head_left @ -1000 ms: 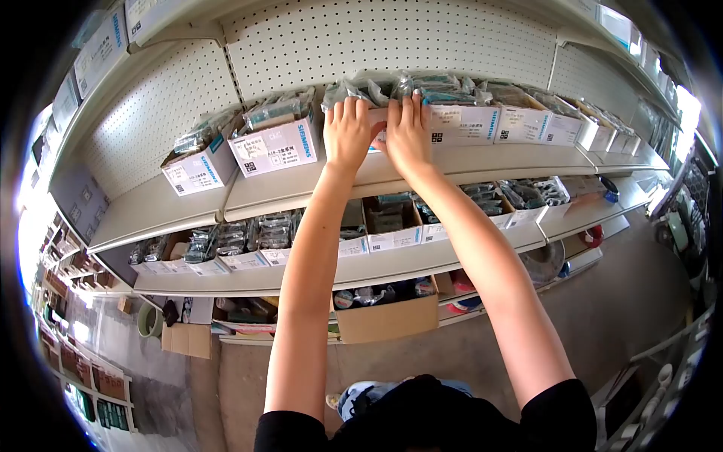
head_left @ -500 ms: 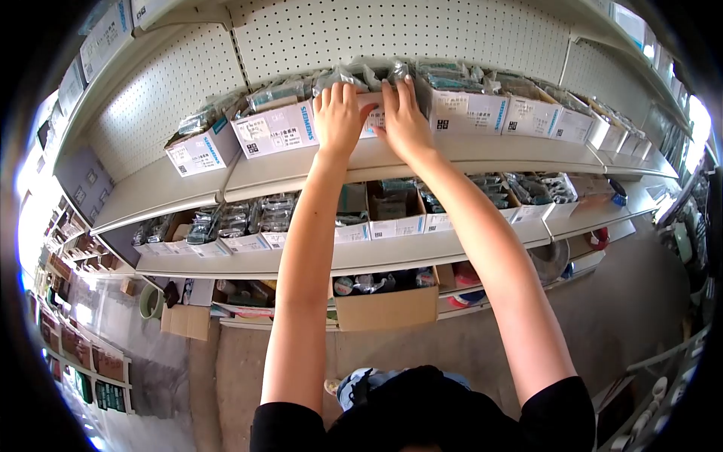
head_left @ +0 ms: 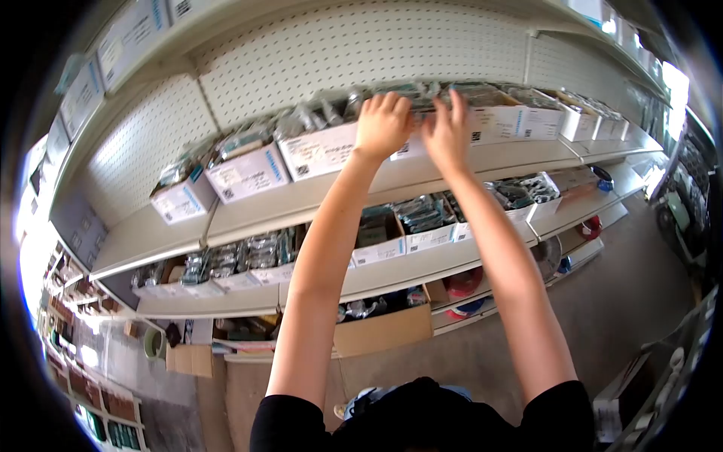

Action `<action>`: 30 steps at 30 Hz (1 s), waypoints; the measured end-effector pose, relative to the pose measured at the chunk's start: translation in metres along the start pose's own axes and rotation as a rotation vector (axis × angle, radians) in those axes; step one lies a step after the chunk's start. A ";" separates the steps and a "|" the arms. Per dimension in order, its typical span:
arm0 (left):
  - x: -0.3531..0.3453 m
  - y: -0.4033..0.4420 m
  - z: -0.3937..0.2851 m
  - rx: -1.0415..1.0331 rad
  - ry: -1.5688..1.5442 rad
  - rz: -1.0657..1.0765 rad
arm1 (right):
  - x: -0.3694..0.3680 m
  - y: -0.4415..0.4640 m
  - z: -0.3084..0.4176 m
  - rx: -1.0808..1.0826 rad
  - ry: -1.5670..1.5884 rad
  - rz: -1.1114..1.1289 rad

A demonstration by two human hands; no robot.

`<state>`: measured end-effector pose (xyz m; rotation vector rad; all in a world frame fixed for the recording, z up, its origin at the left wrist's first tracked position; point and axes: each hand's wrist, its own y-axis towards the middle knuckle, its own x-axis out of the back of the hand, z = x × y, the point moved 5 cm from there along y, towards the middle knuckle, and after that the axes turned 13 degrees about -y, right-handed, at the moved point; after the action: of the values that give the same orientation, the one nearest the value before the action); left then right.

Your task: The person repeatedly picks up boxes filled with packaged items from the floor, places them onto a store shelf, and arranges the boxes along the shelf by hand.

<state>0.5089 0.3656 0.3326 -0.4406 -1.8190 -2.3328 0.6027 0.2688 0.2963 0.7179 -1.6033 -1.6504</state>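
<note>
My left hand (head_left: 382,124) rests over the front edge of a white box of bagged items on the upper shelf, its fingers curled over the rim. Just right of it my right hand (head_left: 446,132) has its fingers raised and apart over the same row of boxes. Left of my hands stands a wide white box (head_left: 320,152) with clear plastic bags in it. Right of them is another white box (head_left: 493,124). Blur softens the fingertips, and the hands cover part of the box fronts.
Two more white boxes, one of them tilted (head_left: 248,175), stand at the left of the upper shelf (head_left: 248,211). The lower shelf holds a row of open boxes (head_left: 379,251). An open cardboard box (head_left: 384,331) sits beneath. A perforated panel (head_left: 361,53) backs the shelves.
Both hands have moved to the right along the boxes, and the view has turned. The right fingers, close together before, are spread.
</note>
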 end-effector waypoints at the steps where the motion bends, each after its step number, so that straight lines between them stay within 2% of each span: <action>1: -0.005 0.004 0.002 0.020 -0.017 0.016 | -0.001 0.000 0.002 -0.014 0.021 -0.001; 3: -0.006 0.004 0.007 -0.006 -0.030 -0.054 | 0.001 -0.001 0.002 -0.062 0.057 0.040; 5: -0.002 0.006 0.007 0.011 -0.047 -0.012 | 0.000 -0.002 0.000 -0.129 0.098 0.087; 10: 0.000 0.008 0.005 -0.002 -0.002 0.076 | 0.004 0.000 0.001 -0.023 0.022 0.013; 14: -0.002 0.006 0.007 0.030 -0.062 0.114 | 0.006 -0.001 0.002 -0.038 0.095 0.034; 17: -0.004 0.003 0.012 0.052 -0.160 0.102 | 0.005 -0.001 0.002 -0.050 0.139 0.051; 30: 0.006 -0.001 0.014 0.035 -0.120 0.084 | 0.003 -0.006 0.008 0.025 0.177 0.147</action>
<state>0.5049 0.3800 0.3365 -0.6524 -1.8508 -2.2607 0.5940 0.2708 0.2915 0.7195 -1.5153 -1.4240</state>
